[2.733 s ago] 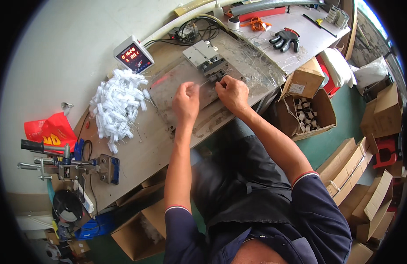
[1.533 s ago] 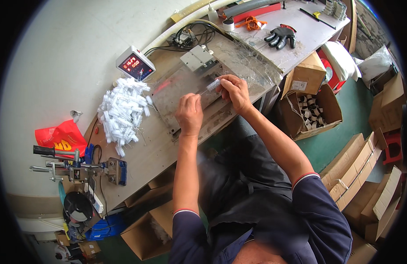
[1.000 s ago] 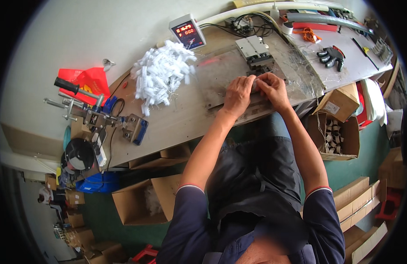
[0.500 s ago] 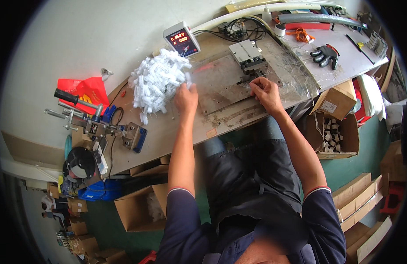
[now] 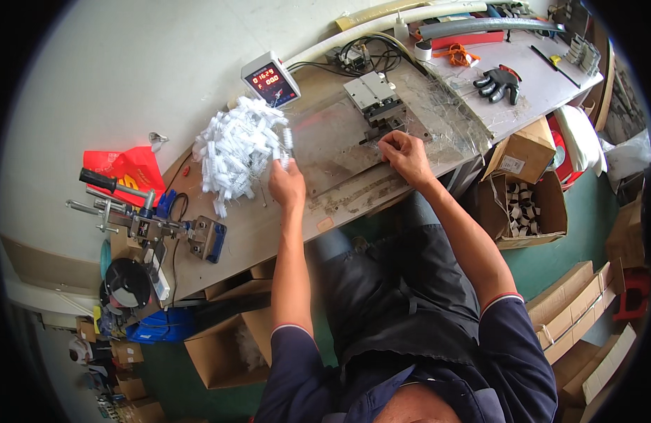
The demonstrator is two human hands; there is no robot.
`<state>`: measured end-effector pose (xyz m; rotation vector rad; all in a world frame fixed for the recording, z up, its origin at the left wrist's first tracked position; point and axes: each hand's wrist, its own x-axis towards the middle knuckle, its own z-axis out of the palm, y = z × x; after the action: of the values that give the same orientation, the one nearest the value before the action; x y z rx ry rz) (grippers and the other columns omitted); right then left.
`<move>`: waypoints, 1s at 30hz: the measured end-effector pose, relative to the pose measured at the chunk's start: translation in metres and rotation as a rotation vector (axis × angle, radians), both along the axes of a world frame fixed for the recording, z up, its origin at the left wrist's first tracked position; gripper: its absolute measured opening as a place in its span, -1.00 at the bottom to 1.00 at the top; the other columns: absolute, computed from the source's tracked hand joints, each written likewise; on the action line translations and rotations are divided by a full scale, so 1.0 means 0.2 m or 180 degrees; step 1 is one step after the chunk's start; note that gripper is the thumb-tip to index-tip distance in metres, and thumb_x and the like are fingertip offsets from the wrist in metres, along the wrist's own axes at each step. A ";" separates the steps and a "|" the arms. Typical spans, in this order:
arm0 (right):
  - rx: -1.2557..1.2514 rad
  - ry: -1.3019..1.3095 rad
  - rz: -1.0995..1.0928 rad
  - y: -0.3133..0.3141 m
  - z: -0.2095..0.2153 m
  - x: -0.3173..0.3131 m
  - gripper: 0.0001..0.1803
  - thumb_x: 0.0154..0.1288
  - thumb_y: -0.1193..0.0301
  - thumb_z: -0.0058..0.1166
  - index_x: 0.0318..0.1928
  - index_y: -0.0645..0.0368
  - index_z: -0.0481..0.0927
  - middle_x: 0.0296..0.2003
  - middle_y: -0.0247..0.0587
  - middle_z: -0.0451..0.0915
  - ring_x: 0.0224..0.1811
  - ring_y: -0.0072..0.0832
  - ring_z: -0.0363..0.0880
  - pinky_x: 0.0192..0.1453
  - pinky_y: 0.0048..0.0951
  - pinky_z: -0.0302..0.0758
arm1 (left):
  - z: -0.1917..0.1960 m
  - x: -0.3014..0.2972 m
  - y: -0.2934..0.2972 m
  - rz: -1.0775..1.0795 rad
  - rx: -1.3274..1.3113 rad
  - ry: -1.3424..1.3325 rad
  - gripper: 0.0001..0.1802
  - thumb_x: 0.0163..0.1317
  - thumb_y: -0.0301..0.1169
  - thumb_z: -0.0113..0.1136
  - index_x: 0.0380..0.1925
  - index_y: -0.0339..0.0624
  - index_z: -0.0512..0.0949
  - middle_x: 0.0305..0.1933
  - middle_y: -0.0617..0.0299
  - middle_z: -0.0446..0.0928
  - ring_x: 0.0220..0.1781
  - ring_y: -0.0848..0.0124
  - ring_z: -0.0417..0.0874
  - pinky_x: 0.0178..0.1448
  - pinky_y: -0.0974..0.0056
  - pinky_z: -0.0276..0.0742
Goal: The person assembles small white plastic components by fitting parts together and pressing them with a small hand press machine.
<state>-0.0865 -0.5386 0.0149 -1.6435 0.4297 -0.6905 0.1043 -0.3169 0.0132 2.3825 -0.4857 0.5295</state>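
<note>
A heap of white, ribbed, coil-like plastic pieces (image 5: 237, 151) lies on the worktable (image 5: 339, 201) at the left. By the right edge of the heap, my left hand (image 5: 287, 185) is closed, its fingertips pinching one white coil-like piece (image 5: 287, 138) that stands up from them. My right hand (image 5: 408, 158) is at the front of a small metal fixture (image 5: 376, 99) with a pale top plate and dark jaws. Its thumb and fingers are pressed together; whatever they hold, if anything, is too small to make out.
A counter box with red digits (image 5: 270, 79) stands behind the heap. At the left is a lever clamp tool (image 5: 146, 218) beside a red bag (image 5: 125, 173). A black-grey glove (image 5: 498, 84) lies at the right. Cardboard boxes (image 5: 523, 218) flank my legs.
The view has shifted. My left hand has come slightly right and nearer, away from the heap, with the white coil-like piece. My right hand stays by the fixture, fingers still together.
</note>
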 end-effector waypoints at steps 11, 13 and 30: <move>0.0958 0.0018 0.0486 0.14 0.11 -0.08 -0.76 0.43 0.31 0.27 -0.18 0.26 0.75 -0.40 -0.44 0.68 -0.43 -0.72 0.52 -0.37 -0.60 0.42 | 0.07 -0.70 -0.35 -0.1860 -0.2003 0.2003 -0.70 0.38 -0.26 0.36 -0.26 -0.35 0.63 -0.45 0.19 0.64 -0.40 0.43 0.59 -0.20 0.19 0.54; 0.1159 -0.0076 0.0384 0.12 0.06 -0.06 -0.79 0.40 0.33 0.30 -0.22 0.25 0.75 -0.45 -0.43 0.67 -0.49 -0.73 0.52 -0.43 -0.61 0.39 | 0.07 -0.70 -0.36 -0.1882 -0.1868 0.2045 -0.71 0.38 -0.27 0.35 -0.25 -0.34 0.63 -0.44 0.14 0.65 -0.40 0.36 0.61 -0.21 0.18 0.54; -0.1467 0.1545 -0.0988 -0.08 0.09 -0.04 -0.77 0.13 0.24 0.26 -0.38 0.14 0.75 -0.46 0.01 0.71 -0.32 -0.03 0.73 -0.16 -0.10 0.62 | 0.05 -0.20 -0.35 -0.1699 -0.0513 -0.0568 -0.82 0.28 -0.46 0.29 -0.12 -0.14 0.65 -0.16 -0.01 0.72 -0.16 -0.09 0.74 -0.08 -0.04 0.64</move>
<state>-0.0937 -0.5542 0.0337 -2.2188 0.9430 -0.6424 0.0636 -0.3868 0.0232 1.9496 -1.0740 0.5098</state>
